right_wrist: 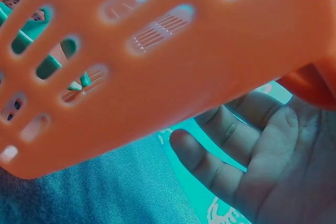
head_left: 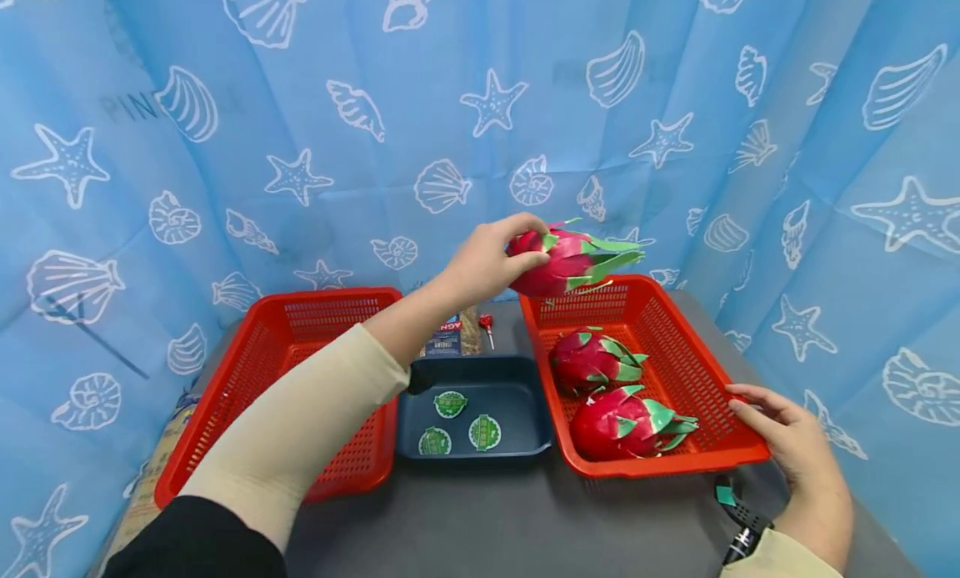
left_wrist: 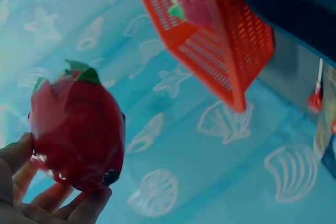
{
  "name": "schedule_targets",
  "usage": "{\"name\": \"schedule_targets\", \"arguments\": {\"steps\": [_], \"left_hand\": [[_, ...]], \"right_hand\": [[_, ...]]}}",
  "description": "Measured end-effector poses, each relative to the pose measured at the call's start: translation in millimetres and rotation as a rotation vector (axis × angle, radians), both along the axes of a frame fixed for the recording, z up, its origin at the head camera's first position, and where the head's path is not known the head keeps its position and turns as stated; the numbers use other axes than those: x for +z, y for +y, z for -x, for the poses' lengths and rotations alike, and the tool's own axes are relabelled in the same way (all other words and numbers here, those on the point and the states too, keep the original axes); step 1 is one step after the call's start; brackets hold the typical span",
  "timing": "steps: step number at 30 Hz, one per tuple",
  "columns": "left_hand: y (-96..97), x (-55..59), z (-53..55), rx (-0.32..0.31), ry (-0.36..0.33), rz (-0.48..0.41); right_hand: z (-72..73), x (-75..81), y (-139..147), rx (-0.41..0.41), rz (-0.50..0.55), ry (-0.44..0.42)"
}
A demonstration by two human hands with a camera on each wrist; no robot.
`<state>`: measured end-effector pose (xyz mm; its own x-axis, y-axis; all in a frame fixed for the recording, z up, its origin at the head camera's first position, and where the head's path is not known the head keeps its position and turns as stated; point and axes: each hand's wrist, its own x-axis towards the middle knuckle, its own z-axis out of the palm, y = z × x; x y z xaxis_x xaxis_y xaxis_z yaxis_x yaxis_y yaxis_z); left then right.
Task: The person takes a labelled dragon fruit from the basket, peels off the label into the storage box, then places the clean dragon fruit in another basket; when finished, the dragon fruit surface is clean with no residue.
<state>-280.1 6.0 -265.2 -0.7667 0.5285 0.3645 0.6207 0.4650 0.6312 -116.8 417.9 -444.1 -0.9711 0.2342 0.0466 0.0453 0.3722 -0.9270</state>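
My left hand [head_left: 504, 257] holds a pink-red dragon fruit [head_left: 570, 261] with green-tipped scales up in the air, over the far left corner of the right red basket [head_left: 660, 468]. In the left wrist view, the thumb and fingers wrap the blunt end of this dragon fruit [left_wrist: 79, 129]. Two more dragon fruits lie inside that basket, one toward the middle [head_left: 588, 359] and one near the front [head_left: 626, 424]. At the basket's right front corner, my right hand [head_left: 798, 449] grips the rim, thumb on top; the right wrist view shows its fingers [right_wrist: 226, 135] below the slotted wall.
Another red basket [head_left: 352, 457] stands on the left, partly behind my left arm. Between the baskets sits a dark tray [head_left: 480, 374] with several green stickers [head_left: 484, 432]. Behind it lie a lollipop [head_left: 486, 321] and a packet [head_left: 444, 342]. A blue seashell curtain [head_left: 480, 144] hangs behind the grey table [head_left: 480, 520].
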Motion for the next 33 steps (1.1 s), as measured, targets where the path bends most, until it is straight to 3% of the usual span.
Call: {"name": "schedule_targets", "arguments": {"steps": [4,9,13,18,21,27,33], "left_hand": [[39.5,-14.0,23.1,0.044,-0.004,0.162],[71.7,-36.6,43.0,0.082,0.005,0.278],[82.5,-56.9,51.4,0.093,0.007,0.349],[82.7,-82.6,56.8,0.118,-0.040,0.414],[82.4,-95.2,58.2,0.117,-0.034,0.482],[84.9,-102.8,56.4,0.069,-0.023,0.544],[76.3,-93.9,59.1,0.084,-0.055,0.531]], "right_hand": [[-1.3,-2.2,-3,-0.011,0.011,0.002],[2.3,-2.2,-8,-0.010,0.028,0.033],[5.3,-2.0,-14,-0.010,0.044,0.044],[7.2,-3.5,-22,-0.025,0.050,0.039],[7.1,-3.6,-23,-0.031,0.042,0.031],[8.0,-0.3,-22,-0.025,-0.006,0.014],[6.4,14.0,-26,0.005,-0.153,-0.097]]}}
